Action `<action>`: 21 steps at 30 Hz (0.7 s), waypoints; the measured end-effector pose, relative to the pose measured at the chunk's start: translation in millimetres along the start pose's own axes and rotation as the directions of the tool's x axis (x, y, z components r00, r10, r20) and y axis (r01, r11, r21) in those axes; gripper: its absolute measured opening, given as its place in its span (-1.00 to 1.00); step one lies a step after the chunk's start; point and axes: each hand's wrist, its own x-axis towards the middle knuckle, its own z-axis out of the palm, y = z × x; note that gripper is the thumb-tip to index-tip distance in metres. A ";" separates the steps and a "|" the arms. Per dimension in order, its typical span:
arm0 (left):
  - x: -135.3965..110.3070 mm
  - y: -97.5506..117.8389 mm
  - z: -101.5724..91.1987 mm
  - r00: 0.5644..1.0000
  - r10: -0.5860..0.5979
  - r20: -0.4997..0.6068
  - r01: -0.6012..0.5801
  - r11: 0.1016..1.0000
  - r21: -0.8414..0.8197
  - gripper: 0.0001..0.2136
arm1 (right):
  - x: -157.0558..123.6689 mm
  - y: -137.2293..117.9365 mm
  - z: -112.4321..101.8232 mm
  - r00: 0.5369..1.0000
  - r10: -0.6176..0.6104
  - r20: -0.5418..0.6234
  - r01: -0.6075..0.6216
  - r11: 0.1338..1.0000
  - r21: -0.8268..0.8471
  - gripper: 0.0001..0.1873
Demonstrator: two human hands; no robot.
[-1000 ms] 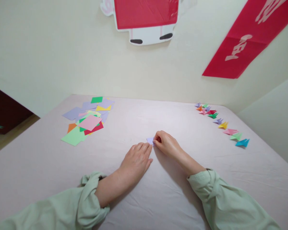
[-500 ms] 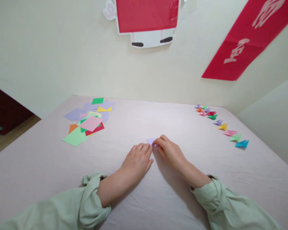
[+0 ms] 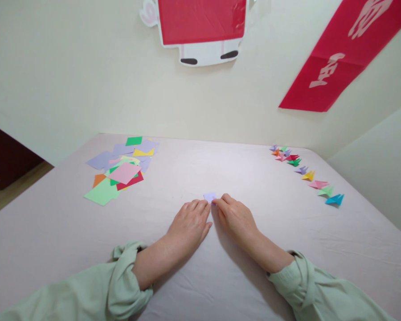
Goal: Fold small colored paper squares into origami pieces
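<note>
A small piece of light purple paper [image 3: 210,196] lies on the covered table in front of me, its near part hidden under my fingers. My left hand [image 3: 191,219] rests palm down, fingers stretched out and thumb apart, its fingertips touching the paper's near left edge. On the right edge, my right hand [image 3: 235,215] has its thumb and index finger pinched at the paper, with the other fingers curled beneath. Any folds in the paper are too small to make out.
Coloured paper sheets [image 3: 125,173] lie in a loose pile at the left. Along the right side runs a row of small folded paper figures, a blue one [image 3: 334,199] nearest. Behind the table [image 3: 187,160] rises a wall with a red banner [image 3: 324,67] and a red-and-white cut-out [image 3: 202,22].
My right hand has lowered slightly, its fingers now closer to the table. More of the purple paper shows beyond the fingertips. My left hand stays nearly in place; the view has shifted slightly.
</note>
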 end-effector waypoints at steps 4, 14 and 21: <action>-0.1 -0.7 1.7 1.000 0.004 -0.006 -0.004 1.000 0.006 -0.62 | -0.6 -0.9 -1.2 1.000 -0.012 0.002 0.012 1.000 -0.006 -0.72; 0.7 0.9 -4.3 1.000 -0.012 0.023 0.012 1.000 0.013 -0.71 | 4.3 1.6 0.9 0.998 0.056 0.016 -0.055 0.997 -0.059 -0.75; -0.9 2.4 -9.5 1.000 -0.010 0.028 0.011 1.000 -0.011 -0.74 | 4.0 -2.6 4.9 0.998 0.064 -0.013 -0.065 0.994 -0.089 -0.78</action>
